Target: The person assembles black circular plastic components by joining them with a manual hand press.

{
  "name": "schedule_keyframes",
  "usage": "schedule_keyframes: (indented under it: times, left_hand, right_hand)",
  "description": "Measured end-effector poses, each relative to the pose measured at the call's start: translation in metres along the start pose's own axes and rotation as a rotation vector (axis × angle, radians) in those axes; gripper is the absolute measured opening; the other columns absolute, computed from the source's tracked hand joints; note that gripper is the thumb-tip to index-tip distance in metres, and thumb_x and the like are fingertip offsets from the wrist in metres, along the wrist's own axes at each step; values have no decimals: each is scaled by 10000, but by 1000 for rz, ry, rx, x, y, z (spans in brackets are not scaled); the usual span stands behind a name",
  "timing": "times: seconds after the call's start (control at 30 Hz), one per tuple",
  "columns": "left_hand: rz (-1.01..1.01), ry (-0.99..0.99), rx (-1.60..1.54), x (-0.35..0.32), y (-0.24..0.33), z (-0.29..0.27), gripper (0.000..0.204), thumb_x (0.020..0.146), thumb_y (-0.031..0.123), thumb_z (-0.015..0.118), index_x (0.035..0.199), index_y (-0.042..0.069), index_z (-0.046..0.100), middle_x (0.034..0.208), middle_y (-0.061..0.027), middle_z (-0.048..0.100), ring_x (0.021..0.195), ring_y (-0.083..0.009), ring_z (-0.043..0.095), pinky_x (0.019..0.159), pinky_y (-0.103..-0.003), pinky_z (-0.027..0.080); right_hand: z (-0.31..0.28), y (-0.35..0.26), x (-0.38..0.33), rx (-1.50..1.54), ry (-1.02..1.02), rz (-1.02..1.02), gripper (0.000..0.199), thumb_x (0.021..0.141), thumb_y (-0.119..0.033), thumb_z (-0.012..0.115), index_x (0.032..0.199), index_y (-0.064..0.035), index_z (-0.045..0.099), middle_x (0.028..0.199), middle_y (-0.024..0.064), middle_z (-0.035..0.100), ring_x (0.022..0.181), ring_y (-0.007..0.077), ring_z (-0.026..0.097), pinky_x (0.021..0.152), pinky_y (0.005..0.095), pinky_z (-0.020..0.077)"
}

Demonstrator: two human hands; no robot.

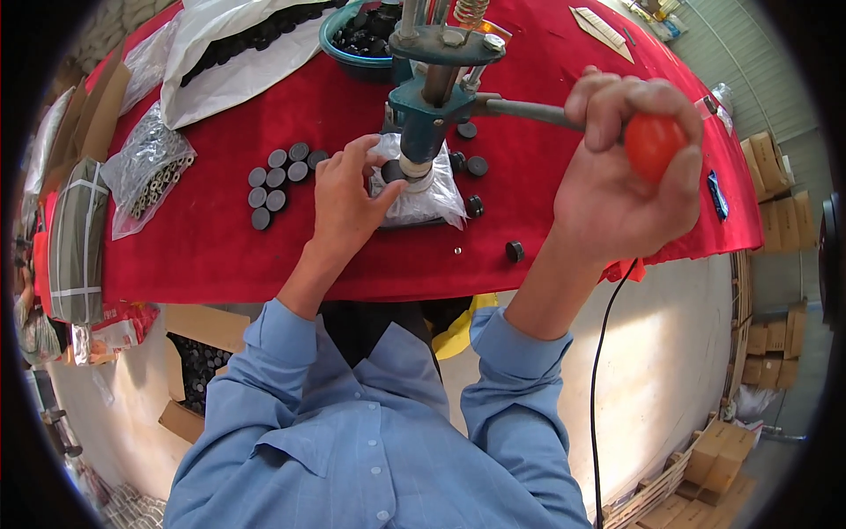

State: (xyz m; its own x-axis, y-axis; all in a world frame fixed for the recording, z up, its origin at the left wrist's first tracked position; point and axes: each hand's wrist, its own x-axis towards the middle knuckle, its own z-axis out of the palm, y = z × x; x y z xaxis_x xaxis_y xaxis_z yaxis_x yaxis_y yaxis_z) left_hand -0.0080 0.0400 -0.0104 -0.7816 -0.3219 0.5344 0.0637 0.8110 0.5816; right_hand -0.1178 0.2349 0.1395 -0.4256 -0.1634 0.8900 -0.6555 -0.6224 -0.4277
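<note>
My left hand (345,196) is at the foot of a dark green hand press (425,119), with thumb and fingers curled about a round black cap (393,171). That cap is beside the press's pale tip, over a clear plastic bag (432,204) spread on the press's base. Some fingertips are partly hidden behind the cap. Out to the right, my right hand (627,167) grips the red ball knob (655,145) of the press's lever (533,111). The metal lever runs sideways from the press's body to that hand.
Grey-topped caps (276,176) lie grouped left of the press, and black caps (477,166) to its right. A teal bowl (328,40) of black parts stands behind. At left, a plastic bag of small metal rings (159,172) rests on the red cloth (220,264). A black cable (596,388) hangs at right.
</note>
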Motion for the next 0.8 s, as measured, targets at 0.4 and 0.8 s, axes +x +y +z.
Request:
schedule_keyframes:
  times: [0.4, 0.8]
  left_hand:
    - [15, 17, -123, 7, 9, 24, 663, 721, 147, 871, 1275, 75, 514, 973, -82, 668, 933, -264, 617, 821, -418, 425]
    - [63, 44, -57, 2, -5, 11, 510, 744, 124, 822, 1191, 55, 586, 1075, -119, 658, 1008, -307, 605, 875, -433, 444]
  right_hand:
    - [7, 5, 10, 44, 68, 24, 526, 1000, -471, 402, 1072, -6, 635, 674, 73, 483, 657, 195, 457, 744, 445, 428]
    - [-7, -12, -50, -38, -35, -19, 446, 985, -474, 395, 1122, -92, 581, 722, 95, 500, 712, 272, 518, 912, 513, 422]
